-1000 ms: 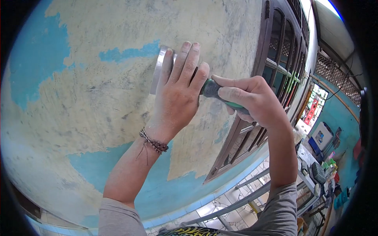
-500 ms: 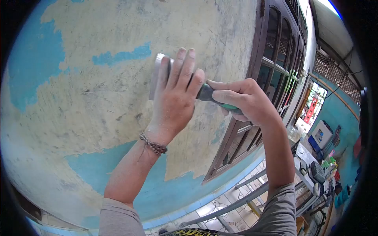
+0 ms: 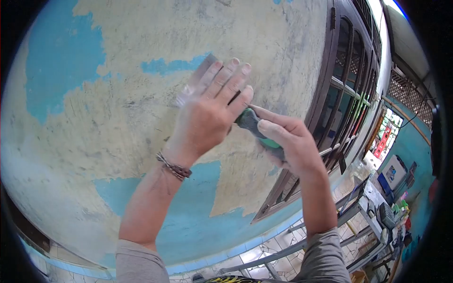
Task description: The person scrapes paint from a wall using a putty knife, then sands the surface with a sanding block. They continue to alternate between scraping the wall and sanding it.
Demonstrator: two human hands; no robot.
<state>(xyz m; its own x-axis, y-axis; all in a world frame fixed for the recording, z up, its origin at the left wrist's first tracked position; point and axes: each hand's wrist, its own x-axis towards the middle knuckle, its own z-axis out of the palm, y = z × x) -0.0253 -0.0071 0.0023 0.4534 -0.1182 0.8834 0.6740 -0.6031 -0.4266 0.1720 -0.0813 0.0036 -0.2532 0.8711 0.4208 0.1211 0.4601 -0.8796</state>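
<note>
My right hand [image 3: 295, 139] is closed round the black and green handle of a wide-bladed scraper [image 3: 250, 121]. Its metal blade, slightly blurred, lies tilted against the wall [image 3: 132, 137]. Over the blade, the fingers of my left hand [image 3: 205, 113] are stretched out and pressed flat; the thumb is hidden. Whitish dust coats the fingertips. The wall shows patchy cream plaster with ragged areas of blue paint [image 3: 66, 61], and a narrow blue strip [image 3: 177, 64] runs close by the blade. A braided bracelet [image 3: 174, 167] circles my left wrist.
A dark wooden window frame [image 3: 323, 89] with glass panes and bars stands right of the work spot. Farther right, a table [image 3: 365, 203] carries several items. Grey metal rails [image 3: 292, 247] stand low over the tiled floor [image 3: 259, 257].
The scraper has turned, its blade now slanting up to the right near the blue strip. Both hands have moved with it. The view has shifted, so the wall appears farther right.
</note>
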